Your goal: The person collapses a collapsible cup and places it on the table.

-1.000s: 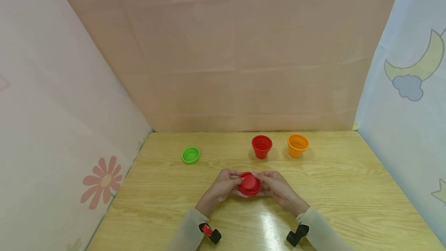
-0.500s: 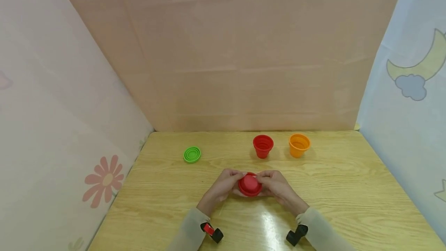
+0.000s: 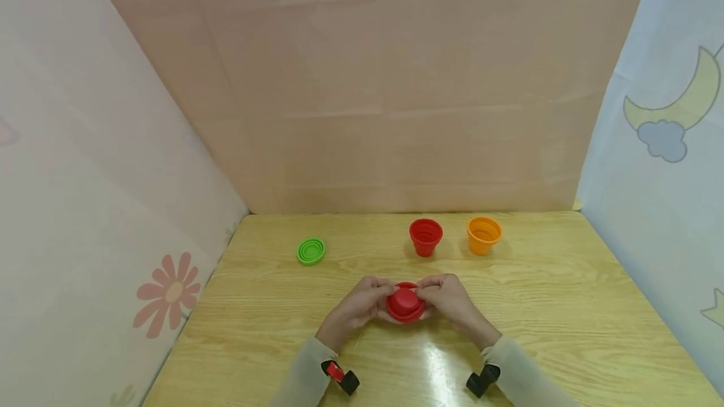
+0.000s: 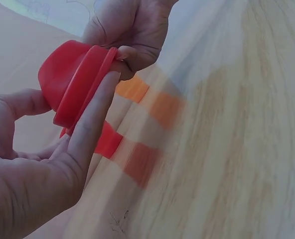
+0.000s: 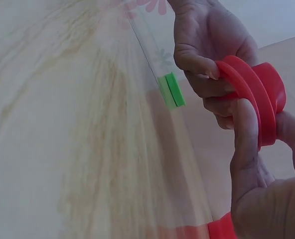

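Observation:
A red collapsible cup [image 3: 405, 302] is held between both hands above the front middle of the table, its base side turned up and its rings partly folded. My left hand [image 3: 362, 303] grips its left side, thumb near the base and fingers under the rim. From the right, my right hand [image 3: 449, 300] pinches it in a similar way. In the left wrist view the cup [image 4: 77, 82] shows a bulging, slightly dented base above stepped rings. The right wrist view shows fingers of both hands along the rim of the cup [image 5: 254, 97].
Behind the hands, another red cup [image 3: 425, 237] stands extended and upright, beside an extended orange cup [image 3: 483, 235]. A flattened green collapsible cup [image 3: 311, 251] lies at the back left. Patterned side walls and a tan back wall [image 3: 396, 112] enclose the wooden table [image 3: 254, 331].
The thumbs have shifted on the red cup's base side, and the cup's tilt has changed slightly. Its base looked broader half a second ago. The other cups stay in place.

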Demonstrator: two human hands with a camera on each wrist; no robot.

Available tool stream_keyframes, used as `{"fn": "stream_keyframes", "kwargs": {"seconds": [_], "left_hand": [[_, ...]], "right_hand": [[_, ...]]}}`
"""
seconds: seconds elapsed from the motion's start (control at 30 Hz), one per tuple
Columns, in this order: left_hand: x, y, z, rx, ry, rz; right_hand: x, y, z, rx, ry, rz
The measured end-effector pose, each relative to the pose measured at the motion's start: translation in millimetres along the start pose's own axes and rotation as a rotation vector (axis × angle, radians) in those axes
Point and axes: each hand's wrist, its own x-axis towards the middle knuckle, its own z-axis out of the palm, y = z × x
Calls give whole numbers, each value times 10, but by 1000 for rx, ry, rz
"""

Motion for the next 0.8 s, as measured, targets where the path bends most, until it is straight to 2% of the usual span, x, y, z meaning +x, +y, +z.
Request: {"fn": "stream_keyframes", "kwargs": {"seconds": [0.27,0.4,0.53,0.8], "left_hand": [[-24,19,1,93,73,25],[-16,9,9,121,94,56],[-2,-11,19,142,147,78],[48,-62,74,222,254,92]], "right_hand": [[-21,33,1,46,-46,24],[-41,54,-7,143,-125,35],[-58,70,-26,235,-196,20],[-79,37,-22,211,-177,30]]}}
